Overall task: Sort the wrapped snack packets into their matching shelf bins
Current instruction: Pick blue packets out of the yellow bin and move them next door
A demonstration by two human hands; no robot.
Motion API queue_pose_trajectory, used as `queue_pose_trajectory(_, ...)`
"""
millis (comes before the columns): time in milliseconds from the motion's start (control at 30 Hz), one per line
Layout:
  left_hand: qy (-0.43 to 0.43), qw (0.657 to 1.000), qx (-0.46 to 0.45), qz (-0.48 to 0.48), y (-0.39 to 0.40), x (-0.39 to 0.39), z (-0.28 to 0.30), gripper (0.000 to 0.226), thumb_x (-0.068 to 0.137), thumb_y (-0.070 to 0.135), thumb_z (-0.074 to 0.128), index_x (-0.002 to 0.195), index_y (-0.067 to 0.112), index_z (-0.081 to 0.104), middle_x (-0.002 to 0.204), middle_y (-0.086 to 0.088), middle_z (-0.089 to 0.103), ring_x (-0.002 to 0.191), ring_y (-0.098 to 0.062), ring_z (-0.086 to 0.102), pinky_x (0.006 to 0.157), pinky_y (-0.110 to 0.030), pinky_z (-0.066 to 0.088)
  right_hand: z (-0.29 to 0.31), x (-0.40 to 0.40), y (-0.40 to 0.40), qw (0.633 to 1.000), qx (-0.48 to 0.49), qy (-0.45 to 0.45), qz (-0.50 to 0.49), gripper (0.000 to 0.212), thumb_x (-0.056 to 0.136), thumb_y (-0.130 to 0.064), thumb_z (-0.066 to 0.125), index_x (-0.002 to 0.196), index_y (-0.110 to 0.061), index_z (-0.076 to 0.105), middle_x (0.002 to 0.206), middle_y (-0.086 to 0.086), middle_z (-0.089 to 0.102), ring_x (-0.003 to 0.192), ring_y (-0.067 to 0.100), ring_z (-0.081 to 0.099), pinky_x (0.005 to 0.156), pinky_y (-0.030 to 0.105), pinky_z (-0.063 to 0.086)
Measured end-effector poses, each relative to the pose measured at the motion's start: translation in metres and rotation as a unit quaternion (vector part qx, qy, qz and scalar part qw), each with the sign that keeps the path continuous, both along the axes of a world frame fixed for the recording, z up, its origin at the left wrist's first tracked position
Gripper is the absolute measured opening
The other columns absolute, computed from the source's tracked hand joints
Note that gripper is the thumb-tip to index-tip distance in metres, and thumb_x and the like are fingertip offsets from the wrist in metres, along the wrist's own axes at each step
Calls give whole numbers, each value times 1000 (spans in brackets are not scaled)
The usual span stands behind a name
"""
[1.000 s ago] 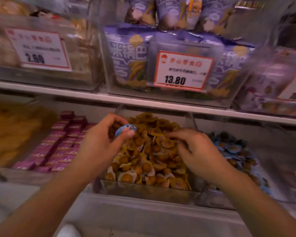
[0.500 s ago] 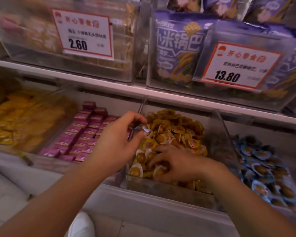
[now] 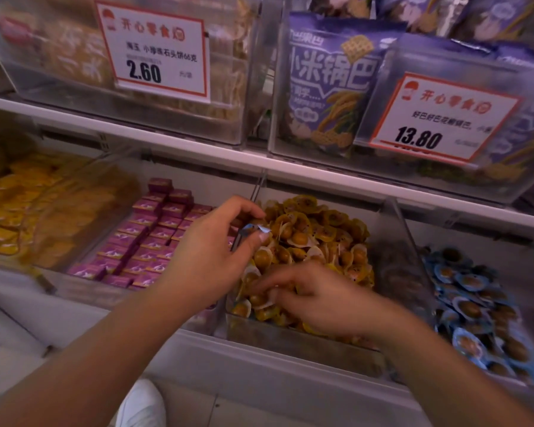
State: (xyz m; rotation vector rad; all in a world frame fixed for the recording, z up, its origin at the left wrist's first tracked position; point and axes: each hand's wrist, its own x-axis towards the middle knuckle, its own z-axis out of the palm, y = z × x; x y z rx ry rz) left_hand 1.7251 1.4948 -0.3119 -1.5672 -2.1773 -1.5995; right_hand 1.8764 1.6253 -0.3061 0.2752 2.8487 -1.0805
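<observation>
My left hand (image 3: 210, 248) pinches a small blue-wrapped snack packet (image 3: 255, 230) between thumb and fingers, above the left edge of the clear bin (image 3: 290, 340) of yellow-wrapped packets (image 3: 318, 232). My right hand (image 3: 318, 297) is down among the yellow packets near the bin's front, fingers curled into the pile; it is blurred and whether it holds one is unclear. A bin of blue-wrapped packets (image 3: 475, 303) stands to the right, behind a clear divider (image 3: 395, 257).
Purple boxed snacks (image 3: 148, 241) fill the bin on the left, with orange packets (image 3: 22, 208) further left. The upper shelf (image 3: 198, 149) holds clear bins with price tags 2.60 (image 3: 154, 53) and 13.80 (image 3: 441, 121) and purple bags (image 3: 330, 84). A white shoe (image 3: 142, 408) shows below.
The view has shifted left and closer. My right hand moved down from the top of the yellow pile to its front. My left hand keeps pinching the blue packet.
</observation>
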Motion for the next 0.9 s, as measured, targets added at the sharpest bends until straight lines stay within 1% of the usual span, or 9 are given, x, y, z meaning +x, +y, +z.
queue_pose_trajectory(67, -2, 1000, -1, 0, 1, 1, 0, 21, 86, 38, 65, 105, 42, 56, 101, 27, 63, 95, 4, 62, 79, -25, 53, -12, -8, -11, 995, -64, -60, 40, 32, 102, -23, 45, 127, -29, 65, 131, -7, 63, 120, 10, 56, 107, 36, 42)
queue_pose_trajectory(133, 0, 1000, -5, 0, 0, 1, 0, 22, 88, 35, 68, 105, 41, 56, 102, 26, 63, 95, 4, 62, 79, -25, 54, -22, -12, -6, 994, -20, -87, 65, 36, 101, -26, 42, 129, -30, 64, 140, -14, 55, 130, 4, 46, 115, 34, 33)
queue_pose_trajectory(267, 0, 1000, -7, 5, -1, 1, 1, 22, 88, 33, 69, 103, 41, 56, 99, 26, 64, 93, 3, 62, 81, -31, 55, -23, -6, 23, 981, 137, -131, 45, 38, 89, -41, 37, 103, -32, 71, 118, -14, 64, 117, 8, 51, 112, 44, 27)
queue_pose_trajectory(433, 9, 1000, -22, 6, -2, 1, 1, 24, 88, 32, 70, 105, 41, 56, 98, 24, 65, 94, 2, 62, 81, -36, 56, -27, 2, 35, 961, 242, -131, 33, 44, 77, -48, 34, 90, -28, 71, 99, -6, 67, 102, 13, 56, 113, 42, 22)
queue_pose_trajectory(500, 13, 1000, -24, 6, -2, 1, 1, 24, 88, 31, 70, 105, 40, 56, 98, 25, 65, 94, 3, 62, 80, -36, 56, -26, 0, 32, 963, 223, -146, 32, 54, 74, -54, 26, 96, -31, 70, 103, -7, 66, 109, 14, 53, 115, 46, 19)
queue_pose_trajectory(567, 13, 1000, -28, 3, -2, 1, 1, 23, 89, 32, 69, 105, 41, 56, 99, 26, 64, 95, 4, 61, 81, -36, 56, -26, -1, 27, 966, 186, -175, 33, 57, 74, -60, 24, 116, -50, 61, 123, -6, 60, 127, 19, 42, 116, 49, 19)
queue_pose_trajectory(667, 12, 999, -30, 6, -1, 2, 0, 21, 88, 38, 67, 105, 42, 55, 100, 27, 64, 95, 4, 61, 80, -34, 55, -25, -2, 17, 969, 120, -217, 16, 41, 83, -67, 31, 121, -67, 46, 146, 5, 37, 146, 29, 13, 118, 52, 14)
queue_pose_trajectory(733, 15, 999, -31, 6, 0, 2, 0, 22, 88, 38, 67, 106, 41, 55, 99, 26, 64, 95, 3, 61, 81, -34, 54, -25, -6, 12, 968, 92, -233, 16, 35, 88, -68, 33, 122, -72, 41, 153, 5, 27, 149, 30, 4, 118, 55, 12)
queue_pose_trajectory(900, 25, 999, -40, 8, 2, 3, -1, 21, 89, 36, 67, 107, 39, 56, 101, 21, 64, 96, 2, 60, 79, -33, 53, -19, -16, 4, 963, 119, -241, 21, 48, 93, -54, 37, 138, -67, 26, 149, 10, 37, 140, 41, 26, 116, 51, 24)
